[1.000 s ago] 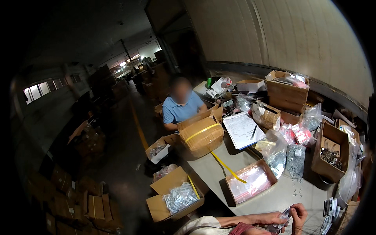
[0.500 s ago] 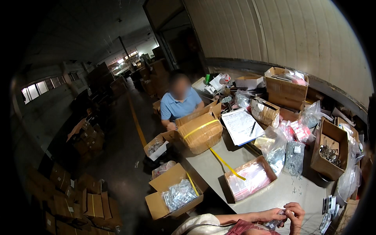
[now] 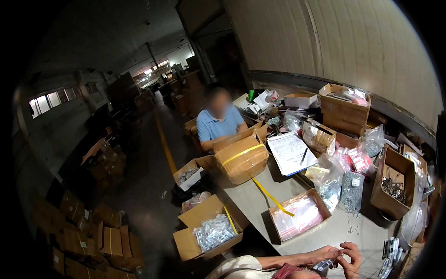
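Low in the view, over the near edge of the table, my left hand [image 3: 326, 253] and my right hand [image 3: 351, 258] meet at a small clear plastic bag [image 3: 323, 265] with greyish contents I cannot make out. The left fingers are closed on the bag. My right thumb and fingers pinch together at its upper edge, partly hidden. Just beyond them lies a shallow open cardboard box [image 3: 304, 231] of flat clear bags with red edges. To the left, an open carton [image 3: 188, 244] holds many small filled plastic bags [image 3: 214, 232].
Across the table a person in a blue shirt [image 3: 218, 125] sits behind a taped carton [image 3: 241, 160] with a yellow strap [image 3: 274, 197]. A clipboard with papers [image 3: 290, 151], a bag of small metal parts [image 3: 351, 191] and a box of metal hooks [image 3: 395, 183] crowd the right.
My hands stay together at the small bag, which now hangs lower and flatter beneath my fingers. The view has shifted slightly. The person opposite has tucked a hand behind the carton.
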Motion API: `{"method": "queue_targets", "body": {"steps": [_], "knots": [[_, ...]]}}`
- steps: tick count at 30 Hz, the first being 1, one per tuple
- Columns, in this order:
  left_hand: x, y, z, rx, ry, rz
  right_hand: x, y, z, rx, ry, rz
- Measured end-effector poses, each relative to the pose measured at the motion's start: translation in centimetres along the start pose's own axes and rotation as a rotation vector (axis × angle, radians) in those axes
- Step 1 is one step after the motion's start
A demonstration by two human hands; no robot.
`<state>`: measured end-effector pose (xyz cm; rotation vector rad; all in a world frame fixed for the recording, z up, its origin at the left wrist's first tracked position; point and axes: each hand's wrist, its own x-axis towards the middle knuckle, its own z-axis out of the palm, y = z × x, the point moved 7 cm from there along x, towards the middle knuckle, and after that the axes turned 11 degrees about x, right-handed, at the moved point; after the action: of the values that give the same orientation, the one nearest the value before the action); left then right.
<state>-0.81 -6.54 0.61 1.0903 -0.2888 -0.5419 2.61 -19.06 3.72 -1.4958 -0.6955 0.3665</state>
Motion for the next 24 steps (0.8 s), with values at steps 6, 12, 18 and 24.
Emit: {"method": "queue_targets", "body": {"steps": [6, 12, 18, 24], "knots": [[0.3, -1.8, -0.1, 0.022, 0.008, -0.033, -0.5, 2.1, -0.1, 0.126, 0.029, 0.04], [-1.0, 0.9, 1.4, -0.081, 0.036, -0.035, 0.5, -1.1, 1.6, -0.065, -0.06, -0.036], [-1.3, 3.4, 2.3, 0.211, 0.01, 0.07, 0.0, 0.0, 1.2, -0.055, -0.019, -0.021], [0.7, -2.2, -2.3, 0.809, -0.114, -0.037, -0.6, -0.2, 1.3, -0.209, 0.115, 0.096]]}}
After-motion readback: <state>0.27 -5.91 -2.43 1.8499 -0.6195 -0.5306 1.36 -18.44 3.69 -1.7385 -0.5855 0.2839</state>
